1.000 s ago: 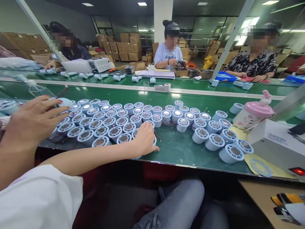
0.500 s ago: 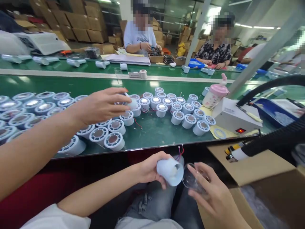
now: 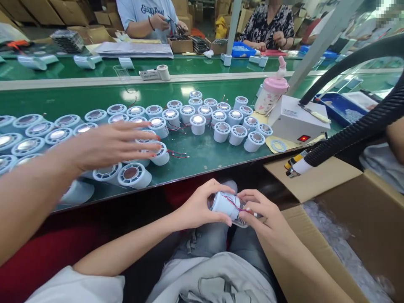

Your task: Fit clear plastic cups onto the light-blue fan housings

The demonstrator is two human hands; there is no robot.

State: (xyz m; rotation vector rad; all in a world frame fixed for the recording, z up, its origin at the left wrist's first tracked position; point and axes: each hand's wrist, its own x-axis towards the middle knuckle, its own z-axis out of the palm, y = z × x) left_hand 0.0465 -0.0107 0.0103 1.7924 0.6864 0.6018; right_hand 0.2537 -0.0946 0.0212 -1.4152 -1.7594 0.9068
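Above my lap, my left hand [image 3: 205,206] is closed around a light blue cylindrical housing [image 3: 224,205], which lies tilted on its side. Red and dark wires [image 3: 232,202] run along the housing toward my right hand [image 3: 260,212]. My right fingers are closed at the housing's right end, on a clear plastic cover [image 3: 241,223] that meets it there. How far the cover sits on the housing is hidden by the fingers. At the left, a co-worker's hand [image 3: 107,145] with painted nails reaches over several similar housings [image 3: 134,174] standing on the green bench.
An open cardboard box [image 3: 334,185] with clear plastic parts [image 3: 341,248] stands at my right. A black flexible hose [image 3: 350,134] arches above it. A grey box with a red switch [image 3: 298,120] and a pink-lidded cup [image 3: 272,92] stand on the bench. Two people work opposite.
My hands have come together: the clear cover, apart from the housing before, now meets its end. The housing has turned, showing its wires. The co-worker's hand no longer holds a part.
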